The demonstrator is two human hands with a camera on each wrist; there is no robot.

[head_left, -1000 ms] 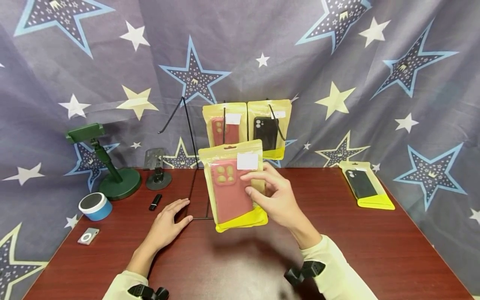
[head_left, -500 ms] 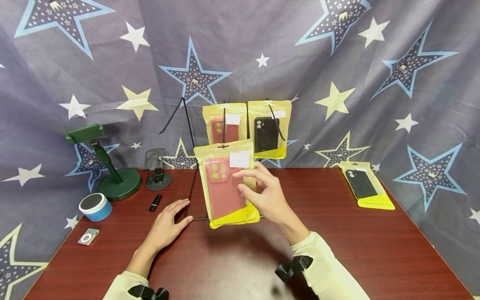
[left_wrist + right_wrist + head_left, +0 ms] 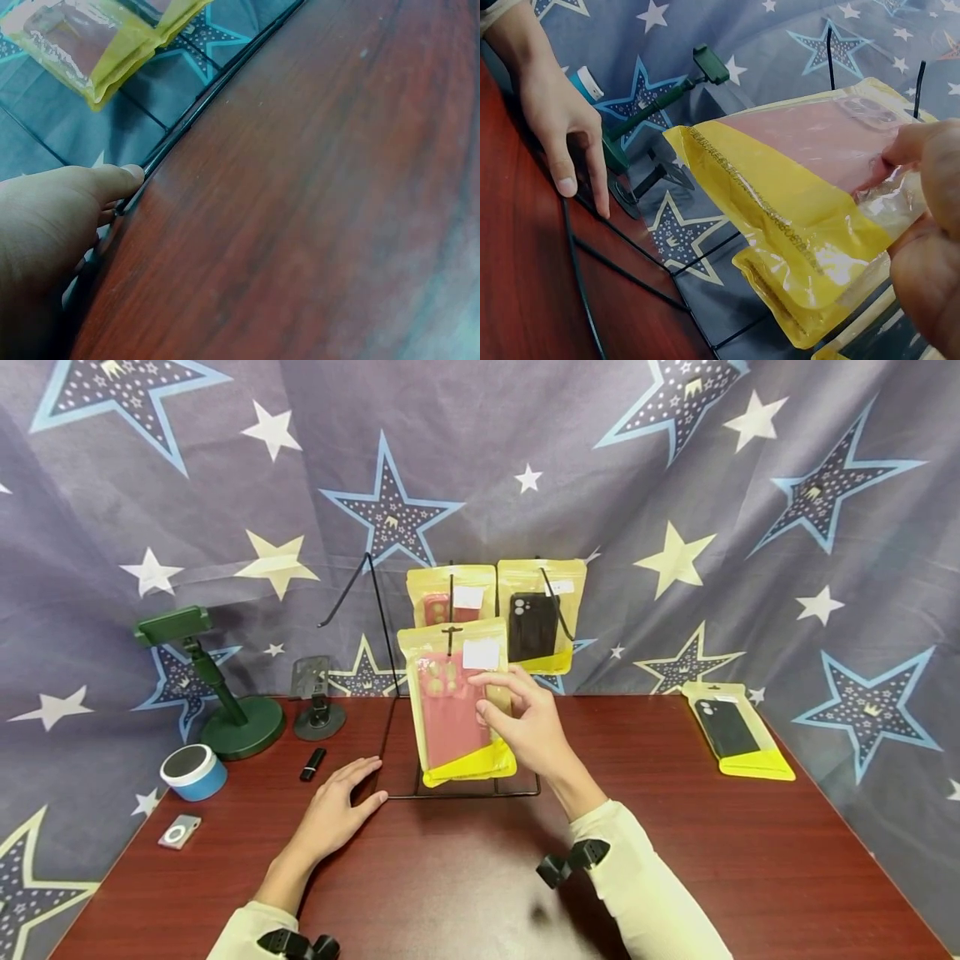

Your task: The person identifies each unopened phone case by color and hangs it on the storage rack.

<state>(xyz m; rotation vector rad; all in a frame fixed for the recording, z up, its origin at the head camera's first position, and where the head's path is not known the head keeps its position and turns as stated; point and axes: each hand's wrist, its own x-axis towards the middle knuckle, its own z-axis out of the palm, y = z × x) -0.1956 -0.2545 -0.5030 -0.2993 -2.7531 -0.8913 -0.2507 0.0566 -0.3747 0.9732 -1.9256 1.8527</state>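
Observation:
My right hand (image 3: pixel 528 718) pinches the right side of a clear-fronted yellow pouch holding a pink phone case (image 3: pixel 453 727). The pouch hangs upright in front of a black wire display rack (image 3: pixel 480 795). A dark hook tip (image 3: pixel 450 643) shows at its hang hole; whether it passes through is hard to tell. Behind it, a pouched pink case (image 3: pixel 467 580) and a pouched black case (image 3: pixel 534 627) hang on other hooks. My left hand (image 3: pixel 333 810) rests on the rack's front left base corner, fingers extended, its thumb (image 3: pixel 120 180) touching the wire.
Another pouched black case (image 3: pixel 727 727) lies at the table's right. At the left stand a green phone holder (image 3: pixel 240 727), a small dark stand (image 3: pixel 318 718), a blue-and-white round speaker (image 3: pixel 193 771), a black USB stick (image 3: pixel 313 764) and a small silver player (image 3: pixel 178 832).
My right hand has carried the pink case's pouch left, then up and toward the rack, its hang hole now at a hook tip. The left hand stays on the base.

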